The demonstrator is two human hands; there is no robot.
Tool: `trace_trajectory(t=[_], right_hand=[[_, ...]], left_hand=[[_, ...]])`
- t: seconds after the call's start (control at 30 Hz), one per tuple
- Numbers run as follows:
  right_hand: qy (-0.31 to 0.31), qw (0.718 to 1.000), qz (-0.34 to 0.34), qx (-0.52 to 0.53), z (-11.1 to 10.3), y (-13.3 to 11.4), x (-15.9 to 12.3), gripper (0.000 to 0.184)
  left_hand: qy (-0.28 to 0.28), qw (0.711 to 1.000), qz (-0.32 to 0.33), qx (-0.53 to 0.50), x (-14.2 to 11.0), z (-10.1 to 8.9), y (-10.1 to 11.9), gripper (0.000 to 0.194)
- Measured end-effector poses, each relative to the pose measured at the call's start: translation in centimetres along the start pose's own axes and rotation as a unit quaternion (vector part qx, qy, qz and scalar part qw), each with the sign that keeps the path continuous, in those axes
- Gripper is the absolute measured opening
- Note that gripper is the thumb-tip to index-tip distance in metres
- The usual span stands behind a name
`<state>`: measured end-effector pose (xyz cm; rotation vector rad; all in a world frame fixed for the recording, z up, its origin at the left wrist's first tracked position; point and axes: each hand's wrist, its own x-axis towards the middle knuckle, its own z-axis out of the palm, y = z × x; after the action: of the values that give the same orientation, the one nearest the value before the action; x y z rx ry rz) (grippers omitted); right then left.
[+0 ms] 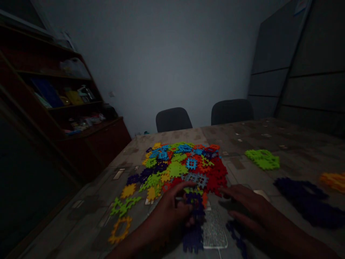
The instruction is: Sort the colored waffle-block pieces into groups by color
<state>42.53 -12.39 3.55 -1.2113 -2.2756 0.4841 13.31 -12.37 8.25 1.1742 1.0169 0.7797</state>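
Observation:
My left hand [172, 207] pinches a dark purple interlocking plastic tile [194, 203] with a square opening, at the near edge of the pile. Below that hand lies another purple tile [192, 239] with toothed edges. My right hand [249, 203] hovers over the table right of the pile, its fingers apart and holding nothing. Under it is a purple toothed piece [237, 235], partly in shadow. Beyond both hands spreads a heap of mixed interlocking tiles [176, 169] in red, green, blue, yellow, grey and purple.
Between the hands lies a glittery flat phone-like object [215, 228] with a cable. Sorted groups sit on the right: green tiles [262, 159], purple tiles [309, 201], orange tiles [334, 181]. A yellow frame [120, 230] lies front left. Two chairs [174, 119] and a shelf [58, 75] stand beyond.

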Motion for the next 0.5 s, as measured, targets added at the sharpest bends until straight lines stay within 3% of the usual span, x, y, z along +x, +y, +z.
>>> trace_trajectory(t=[0.2, 0.37, 0.5], right_hand=[[-0.014, 1.0, -0.014, 0.024, -0.4, -2.0, 0.3, 0.049], [0.013, 0.999, -0.024, 0.019, 0.2, -1.5, 0.1, 0.046], [0.028, 0.999, -0.028, 0.02, 0.4, -0.8, 0.2, 0.041]], left_hand=[[0.029, 0.996, -0.035, -0.079, -2.2, 0.6, -2.7, 0.07], [0.053, 0.996, 0.032, 0.064, -3.0, 0.9, -3.0, 0.046], [0.022, 0.99, 0.037, 0.138, -2.9, 1.3, -2.5, 0.044]])
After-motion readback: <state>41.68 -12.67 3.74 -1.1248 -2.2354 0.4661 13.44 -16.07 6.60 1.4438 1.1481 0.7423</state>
